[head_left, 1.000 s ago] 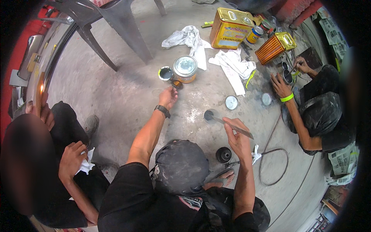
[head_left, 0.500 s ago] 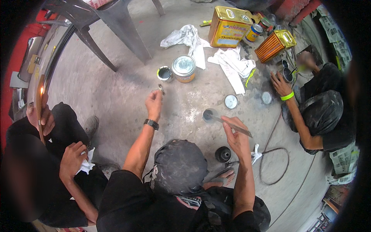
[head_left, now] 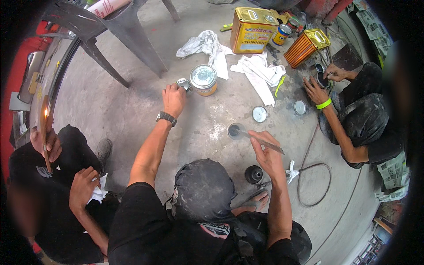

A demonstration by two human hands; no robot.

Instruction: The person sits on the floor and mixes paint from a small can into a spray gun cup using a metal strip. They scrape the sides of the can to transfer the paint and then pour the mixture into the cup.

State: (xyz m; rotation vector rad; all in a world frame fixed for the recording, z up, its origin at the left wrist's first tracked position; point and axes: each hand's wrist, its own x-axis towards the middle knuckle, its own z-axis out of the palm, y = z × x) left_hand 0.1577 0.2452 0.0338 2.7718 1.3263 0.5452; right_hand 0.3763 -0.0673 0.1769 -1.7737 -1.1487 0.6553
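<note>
My left hand has its fingers closed at the top of a small can, on what looks like its small metal lid; the fingers partly hide the contact. Beside it stands a larger paint can with a pale, grey-smeared lid. A flat stirring stick is pinched in my right hand, its lower end inside a clear cup of grey paint on the floor. Nearer to me than the cup sits a black rounded bottle-like thing.
Two round lids lie right of centre. Beyond are white rags, a yellow rectangular tin and an orange-striped tin. A co-worker's hand grips a dark cup. At left another person's hand holds white cloth. A hose coils at right.
My left hand has moved forward to the small can, with the small metallic thing it pinched. My right hand still holds the stick in the cup. The right co-worker's hands have drawn together at the cup.
</note>
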